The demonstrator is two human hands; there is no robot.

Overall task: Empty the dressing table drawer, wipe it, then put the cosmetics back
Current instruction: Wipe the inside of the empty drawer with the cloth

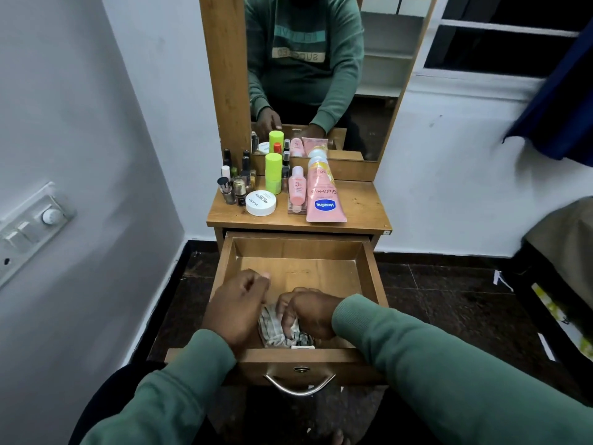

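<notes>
- One wooden dressing table (359, 207) with a tall mirror (305, 59) is set against a white wall, and the cosmetics are gathered on its top.
- Its drawer (369, 271) is pulled well out, with the wooden bottom exposed towards the back and a curved metal handle (300, 385) fixed to the front.
- The right hand (308, 313) is lowered into the front of the drawer, its fingers clenched around a cloth.
- The left hand (239, 308) is held over the drawer's front left part, just beside the right; its fingers are loosely curled and nothing is gripped.
- The patterned grey-and-white cloth (272, 326) is bunched on the drawer bottom against the front wall.
- A pink Vaseline tube (324, 197) is laid flat on the tabletop, cap towards the mirror.
- A lime-green bottle (273, 173) is stood upright near the mirror's base.
- A round white jar (260, 203) is placed at the front of the group.
- A small pink bottle (296, 189) is stood just beside the tube.
- Several nail polish bottles (234, 184) are clustered at the left.
</notes>
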